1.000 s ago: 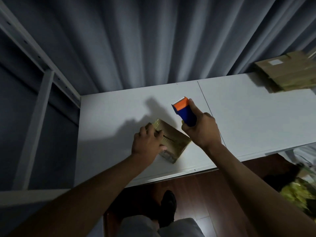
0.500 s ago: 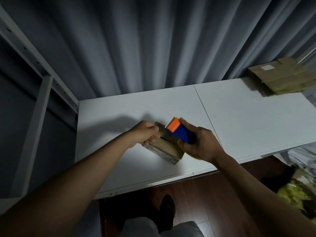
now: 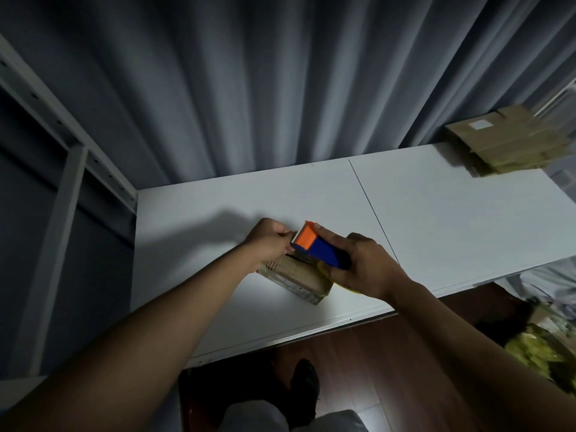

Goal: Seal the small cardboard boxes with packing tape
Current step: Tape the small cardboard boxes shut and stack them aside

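**While the dispenser is lying over the box, both hands are meeting at its far end**

While the small box (image 3: 296, 280) is sitting on the white table (image 3: 452, 213) near the front edge, turned at an angle, the right hand (image 3: 363, 266) is gripping the blue body of the tape dispenser (image 3: 318, 249) with curled fingers, the forefinger lying along its top. Its orange head, with a toothed blade at the tip, is pointing up and away over the far end of the box. A yellow edge is showing under the right palm. The left hand (image 3: 269, 241) is resting at the far left corner of the box, its fingertips drawn together right at the blade; whether they are pinching tape cannot be told. Flattened cartons (image 3: 505, 141) are lying stacked at the far right corner of the table, well apart from the box. Grey curtains (image 3: 280, 88) are hanging behind the table, and a metal rack (image 3: 62, 169) is standing at left. A dark shoe (image 3: 304, 391) is showing on the wooden floor below.
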